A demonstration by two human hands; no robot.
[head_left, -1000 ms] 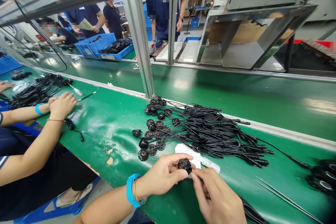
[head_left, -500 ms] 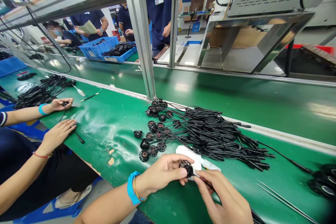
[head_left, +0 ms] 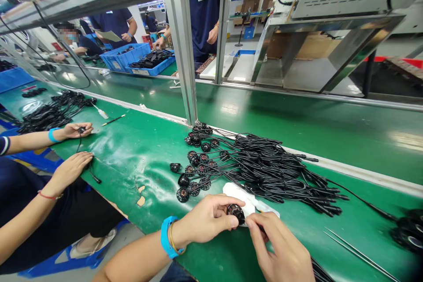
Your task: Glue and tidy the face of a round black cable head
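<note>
My left hand (head_left: 209,220), with a blue wristband, grips a round black slotted housing (head_left: 235,212) between thumb and fingers. Beside it, my right hand (head_left: 280,242) is pinched on the black cable at the housing's edge; most of that cable is hidden by the fingers. Under and behind the housing lies a white cloth or paper (head_left: 233,190), with a clear slim tube (head_left: 267,207) next to it. Just beyond my hands, several coiled black cables (head_left: 264,158) lie in a pile, their round black heads (head_left: 201,158) pointing left.
Steel tweezers (head_left: 360,253) lie on the green table (head_left: 158,141) at right, near dark round parts (head_left: 410,231). At left, a co-worker's hands (head_left: 74,165) handle a cable beside another cable pile (head_left: 53,112). A metal post (head_left: 181,48) rises behind the bench; blue bins (head_left: 152,68) stand beyond.
The housing is turned slightly in my left hand. My right fingers sit closer to it, covering cable that showed before. The view has shifted a little.
</note>
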